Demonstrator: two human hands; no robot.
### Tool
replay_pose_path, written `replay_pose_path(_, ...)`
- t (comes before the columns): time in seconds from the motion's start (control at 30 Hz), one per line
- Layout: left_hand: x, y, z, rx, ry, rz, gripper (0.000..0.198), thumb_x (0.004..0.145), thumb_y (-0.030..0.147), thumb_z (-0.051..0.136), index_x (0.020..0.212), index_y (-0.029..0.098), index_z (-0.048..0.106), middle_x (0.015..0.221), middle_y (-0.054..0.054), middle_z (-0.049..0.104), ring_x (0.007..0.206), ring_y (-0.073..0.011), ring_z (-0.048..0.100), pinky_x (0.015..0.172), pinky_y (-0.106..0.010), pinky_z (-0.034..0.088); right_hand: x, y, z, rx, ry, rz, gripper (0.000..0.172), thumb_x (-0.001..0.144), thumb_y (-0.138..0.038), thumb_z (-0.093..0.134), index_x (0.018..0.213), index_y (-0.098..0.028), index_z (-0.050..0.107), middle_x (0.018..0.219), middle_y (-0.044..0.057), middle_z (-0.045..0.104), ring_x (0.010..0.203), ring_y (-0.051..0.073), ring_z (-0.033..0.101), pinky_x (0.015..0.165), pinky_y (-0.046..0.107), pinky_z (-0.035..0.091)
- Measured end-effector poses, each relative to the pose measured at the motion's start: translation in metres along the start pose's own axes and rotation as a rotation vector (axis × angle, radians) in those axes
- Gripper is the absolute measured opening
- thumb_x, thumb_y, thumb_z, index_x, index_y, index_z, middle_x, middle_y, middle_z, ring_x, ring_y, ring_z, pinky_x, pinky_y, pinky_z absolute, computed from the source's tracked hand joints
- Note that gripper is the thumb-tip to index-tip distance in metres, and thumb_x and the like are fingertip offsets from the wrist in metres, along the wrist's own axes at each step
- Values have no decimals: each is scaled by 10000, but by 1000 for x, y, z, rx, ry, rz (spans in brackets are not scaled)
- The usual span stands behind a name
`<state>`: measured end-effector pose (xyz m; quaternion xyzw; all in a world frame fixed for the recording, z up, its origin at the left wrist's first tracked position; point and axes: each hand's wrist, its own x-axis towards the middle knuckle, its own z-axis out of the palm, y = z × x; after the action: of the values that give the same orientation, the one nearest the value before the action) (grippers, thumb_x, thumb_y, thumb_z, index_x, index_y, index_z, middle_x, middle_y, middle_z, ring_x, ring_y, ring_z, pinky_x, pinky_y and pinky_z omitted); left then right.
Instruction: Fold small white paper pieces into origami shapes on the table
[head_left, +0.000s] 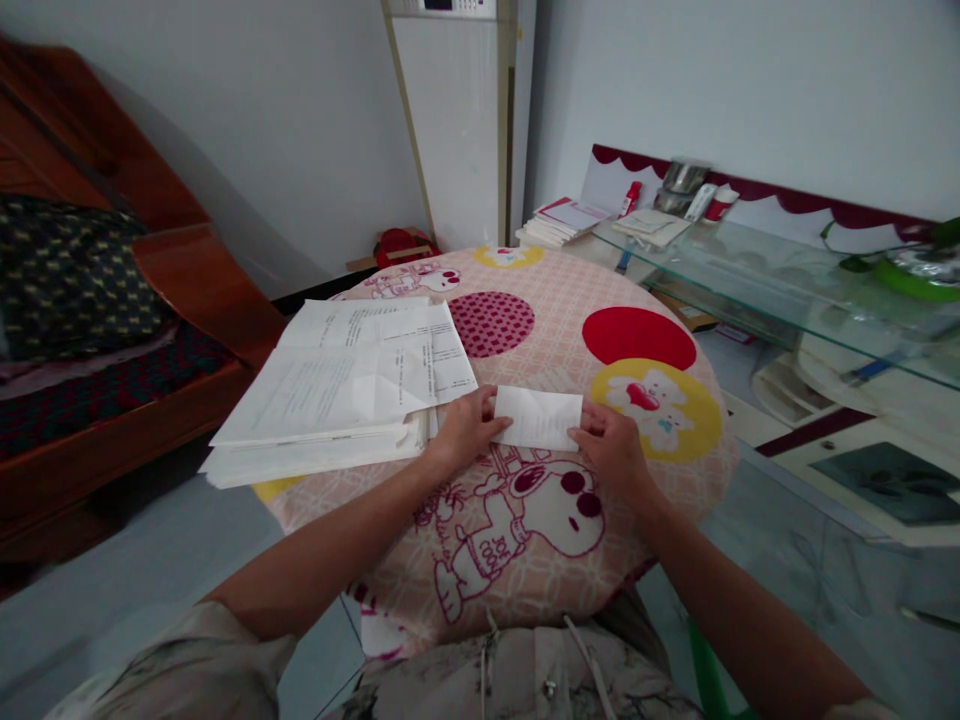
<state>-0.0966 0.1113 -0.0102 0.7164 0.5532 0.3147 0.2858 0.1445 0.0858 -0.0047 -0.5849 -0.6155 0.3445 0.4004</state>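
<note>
A small folded sheet of white paper (538, 418) is stretched between my two hands, just above the patterned cloth of the round table (555, 350). My left hand (466, 428) pinches its left edge, thumb on top. On the right edge, my right hand (611, 443) grips it the same way, with the fingers partly hidden behind the sheet. Faint print shows on the paper. Left of my left hand lies a thick stack of printed sheets (330, 375), its top pages creased and uneven.
To the right stands a glass-topped cabinet (787, 285) with a red and white cup (721, 203) and metal pots (684, 180). More papers (562, 220) sit behind the table. A wooden sofa (202, 290) is at the left, a tall white appliance (454, 120) at the back.
</note>
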Motion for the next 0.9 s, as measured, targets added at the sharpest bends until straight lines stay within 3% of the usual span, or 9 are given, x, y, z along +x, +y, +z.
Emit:
replay_pose_path(0.07, 2, 3, 1, 94, 37, -32, 673, 793, 221, 704, 1417, 132, 469, 661, 39, 664, 634, -147, 634, 657, -263, 499, 3, 2, 4, -85, 73, -34, 547, 713, -238, 629, 1242, -99, 647, 582, -35, 608, 530, 151, 533, 565, 278, 461)
replay_pose_path(0.13, 1, 6, 2, 155, 39, -40, 779, 786, 203, 711, 1483, 124, 372, 660, 47, 656, 629, -145, 631, 680, -269, 496, 4, 4, 7, -157, 107, -82, 594, 719, -220, 619, 1299, -96, 611, 580, -41, 592, 547, 154, 535, 594, 287, 461)
replay_pose_path(0.47, 0, 1, 7, 299, 25, 14, 719, 822, 201, 674, 1476, 144, 381, 714, 22, 667, 678, -173, 643, 727, -306, 523, 9, 12, 12, -361, 96, -151, 330, 729, -209, 605, 1019, -143, 747, 659, 34, 666, 600, 181, 567, 658, 326, 474)
replay_pose_path(0.57, -3, 1, 8, 358, 62, 123, 631, 831, 177, 655, 1430, 168, 456, 897, -43, 694, 826, -205, 666, 796, -351, 551, 10, 14, 12, -366, 94, -192, 295, 740, -212, 609, 991, -162, 755, 675, 40, 686, 605, 181, 576, 663, 322, 481)
replay_pose_path(0.67, -6, 1, 10, 405, 100, 340, 547, 828, 90, 616, 1363, 171, 536, 1278, -152, 616, 1178, -286, 588, 984, -468, 517, 10, 15, 12, -378, 102, -198, 275, 740, -206, 613, 971, -166, 757, 684, 45, 695, 609, 184, 585, 656, 319, 481)
replay_pose_path(0.73, -6, -1, 11, 386, 11, 517, 518, 842, 34, 558, 1340, 175, 565, 1400, -160, 553, 1308, -287, 512, 1064, -498, 470, 10, 15, 13, -397, 101, -190, 268, 746, -203, 610, 966, -155, 755, 690, 52, 697, 612, 186, 589, 655, 321, 481)
replay_pose_path(0.8, -4, -4, 13, 347, -149, 641, 486, 875, 34, 520, 1334, 183, 581, 1400, -148, 572, 1313, -251, 528, 1075, -468, 474, 11, 15, 13, -417, 93, -194, 264, 759, -196, 602, 973, -148, 749, 698, 56, 698, 615, 187, 593, 655, 321, 482)
replay_pose_path(0.9, -1, -10, 13, 324, -313, 671, 467, 910, 74, 515, 1354, 203, 578, 1400, -135, 583, 1308, -217, 549, 1088, -426, 472, 10, 16, 13, -483, 92, -242, 241, 796, -173, 573, 972, -149, 735, 747, 77, 711, 655, 202, 612, 675, 328, 488)
